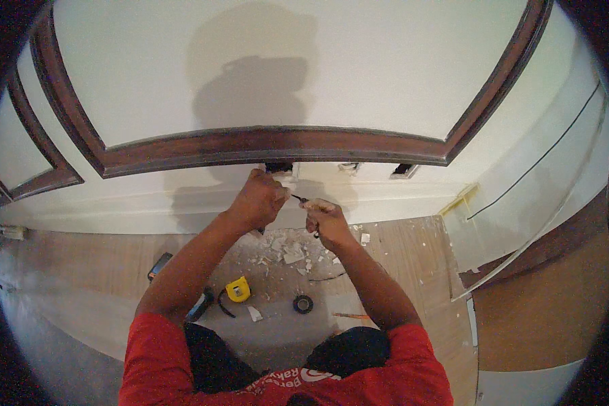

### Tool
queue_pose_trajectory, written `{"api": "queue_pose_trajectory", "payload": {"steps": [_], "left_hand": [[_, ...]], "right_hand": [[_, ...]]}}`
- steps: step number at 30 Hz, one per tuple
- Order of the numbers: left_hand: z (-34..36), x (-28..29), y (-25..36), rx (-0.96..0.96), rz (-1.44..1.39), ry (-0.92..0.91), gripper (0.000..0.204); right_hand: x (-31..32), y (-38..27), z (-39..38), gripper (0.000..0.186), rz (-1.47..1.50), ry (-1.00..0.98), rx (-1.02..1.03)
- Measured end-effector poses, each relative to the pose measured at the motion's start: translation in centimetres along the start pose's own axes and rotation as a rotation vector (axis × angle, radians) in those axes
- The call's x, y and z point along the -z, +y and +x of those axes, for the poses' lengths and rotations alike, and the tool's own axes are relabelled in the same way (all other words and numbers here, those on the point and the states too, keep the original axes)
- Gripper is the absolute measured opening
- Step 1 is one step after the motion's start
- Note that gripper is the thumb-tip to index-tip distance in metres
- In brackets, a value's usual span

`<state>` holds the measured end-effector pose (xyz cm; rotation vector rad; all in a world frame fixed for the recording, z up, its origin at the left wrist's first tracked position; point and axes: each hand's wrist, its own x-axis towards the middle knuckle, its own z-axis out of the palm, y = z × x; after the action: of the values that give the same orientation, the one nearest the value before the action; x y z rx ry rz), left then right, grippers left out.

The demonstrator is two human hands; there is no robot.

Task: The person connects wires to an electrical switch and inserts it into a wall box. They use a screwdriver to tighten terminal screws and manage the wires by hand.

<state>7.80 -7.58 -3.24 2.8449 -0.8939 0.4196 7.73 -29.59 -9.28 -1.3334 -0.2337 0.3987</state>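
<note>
My left hand (258,199) is closed just below a dark square opening (279,167) in the white wall, its fingertips pinched around something I cannot make out. To its right, my right hand (327,222) is closed on a thin dark piece (299,198) that points toward the left fingertips. Whether this is a wire or a slim tool cannot be told. A small dark end shows beneath each hand. Below them, broken white plaster bits (291,254) lie scattered over the wood-look floor.
A yellow tape measure (238,289), a black tape roll (303,304) and a thin orange stick (352,316) lie on the floor. Brown moulding (277,145) runs above the hands. Another wall opening (403,170) is farther right. A white panel (521,203) stands at the right.
</note>
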Motion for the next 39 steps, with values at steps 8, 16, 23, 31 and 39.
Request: {"api": "queue_pose_trajectory", "payload": {"steps": [8,16,23,31,39], "left_hand": [[-0.5,-0.3,0.4,-0.052,0.018,-0.053,0.011],[-0.1,-0.3,0.4,-0.076,0.070,-0.083,0.014],[0.0,0.0,0.3,-0.044,0.039,-0.058,0.020],[-0.2,0.3,0.9,-0.091,0.085,-0.031,0.017],[0.7,-1.4,0.6,-0.169,-0.033,0.058,0.014]], "right_hand": [[1.4,-3.4,1.0,0.020,-0.513,0.205,0.143],[-2.4,-7.3,-1.0,0.009,-1.155,0.172,0.731],[-5.0,-6.3,-3.4,0.014,-1.330,0.163,0.792],[-0.4,-6.5,-3.6,0.025,-0.928,0.222,0.087],[-2.6,-3.1,-2.7,0.022,-0.770,0.287,0.292]]}}
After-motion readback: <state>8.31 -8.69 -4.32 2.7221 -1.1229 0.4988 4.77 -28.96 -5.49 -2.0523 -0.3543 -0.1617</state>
